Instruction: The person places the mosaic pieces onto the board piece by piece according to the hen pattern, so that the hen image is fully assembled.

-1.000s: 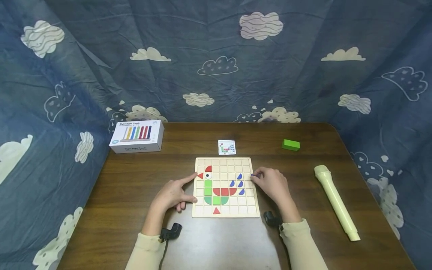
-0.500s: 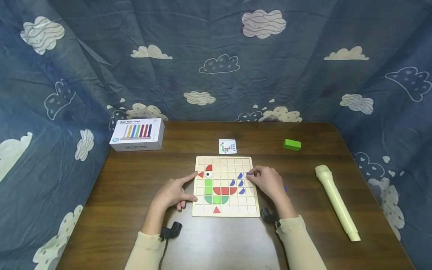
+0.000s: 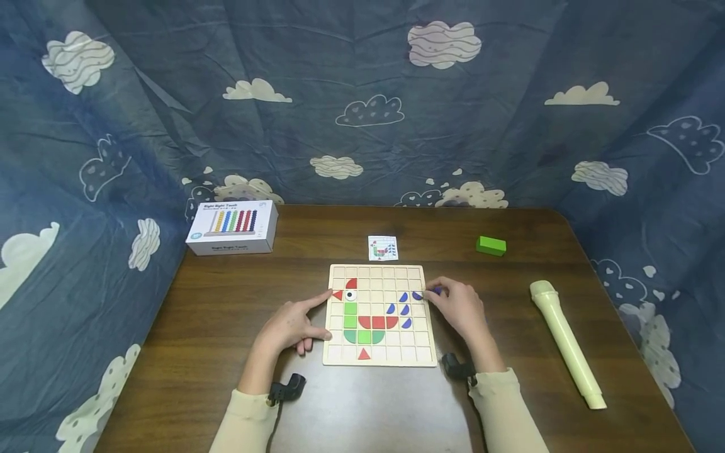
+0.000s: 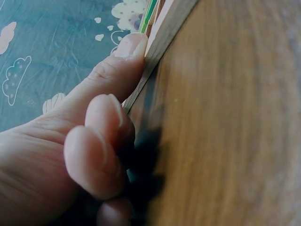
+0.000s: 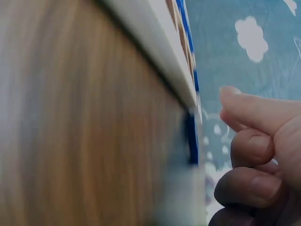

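A square wooden grid board (image 3: 374, 283) lies mid-table, with red, green and blue shape tiles and a round eye tile (image 3: 350, 294) on it. My left hand (image 3: 287, 326) touches the board's left edge with outstretched index finger and thumb; its other fingers are curled. In the left wrist view the thumb (image 4: 127, 52) rests against the board's side. Just off the right edge is my right hand (image 3: 457, 306), beside a blue half-circle tile (image 3: 417, 296) on the board. Its fingers (image 5: 249, 146) are curled, with nothing visible between them. Another blue piece (image 3: 437, 290) shows behind these fingers.
A small picture card (image 3: 382, 248) lies behind the board. Farther out are a white box (image 3: 231, 228) at back left, a green block (image 3: 491, 246) at back right and a pale yellow microphone-shaped stick (image 3: 568, 345) on the right. A patterned blue cloth hangs behind the table.
My right hand has brought a blue half-circle tile left onto the board, let go of it and drawn back right. The left hand has stayed at the board's edge.
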{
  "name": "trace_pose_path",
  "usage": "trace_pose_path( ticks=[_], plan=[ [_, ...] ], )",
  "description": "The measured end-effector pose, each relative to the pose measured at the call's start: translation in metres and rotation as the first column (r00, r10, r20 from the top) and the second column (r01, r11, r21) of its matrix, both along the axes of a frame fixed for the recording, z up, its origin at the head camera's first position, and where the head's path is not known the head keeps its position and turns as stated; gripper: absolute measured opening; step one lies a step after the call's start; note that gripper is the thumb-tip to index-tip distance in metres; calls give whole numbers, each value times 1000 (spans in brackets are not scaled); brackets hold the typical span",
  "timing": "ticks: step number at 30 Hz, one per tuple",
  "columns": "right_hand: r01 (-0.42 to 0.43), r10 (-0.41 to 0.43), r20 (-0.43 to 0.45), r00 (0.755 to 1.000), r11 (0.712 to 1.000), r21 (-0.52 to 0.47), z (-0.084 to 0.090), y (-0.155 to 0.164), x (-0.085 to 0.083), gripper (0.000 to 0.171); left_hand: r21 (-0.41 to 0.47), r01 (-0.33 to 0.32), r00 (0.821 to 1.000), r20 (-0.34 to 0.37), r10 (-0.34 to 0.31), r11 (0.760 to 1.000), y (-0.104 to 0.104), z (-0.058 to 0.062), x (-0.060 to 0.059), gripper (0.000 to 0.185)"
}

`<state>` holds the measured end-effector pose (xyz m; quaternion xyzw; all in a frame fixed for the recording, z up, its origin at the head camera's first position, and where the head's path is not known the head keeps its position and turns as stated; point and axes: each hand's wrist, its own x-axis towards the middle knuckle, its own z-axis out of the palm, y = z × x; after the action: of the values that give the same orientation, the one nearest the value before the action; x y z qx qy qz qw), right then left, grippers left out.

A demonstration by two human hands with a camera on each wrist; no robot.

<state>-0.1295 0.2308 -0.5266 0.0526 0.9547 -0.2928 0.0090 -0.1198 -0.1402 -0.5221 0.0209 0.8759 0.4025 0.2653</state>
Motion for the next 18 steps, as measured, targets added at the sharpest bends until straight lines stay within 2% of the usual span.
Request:
trace_pose_path(
  ticks=[3, 9, 18],
  plan=[
    [-7, 7, 2, 1000, 1000, 10, 0, 12, 3, 23, 0, -4, 1000, 2, 4, 1000, 1, 0, 0, 97],
    [-95, 92, 46, 995, 992, 83, -3, 18, 3, 22, -4, -6, 1000, 2, 6, 1000, 1, 2, 1, 96],
    [-75, 73, 21, 997, 989, 125, -4, 26, 8, 20, 9, 1, 1000, 4, -1, 1000, 1, 0, 0, 96]
  ],
)
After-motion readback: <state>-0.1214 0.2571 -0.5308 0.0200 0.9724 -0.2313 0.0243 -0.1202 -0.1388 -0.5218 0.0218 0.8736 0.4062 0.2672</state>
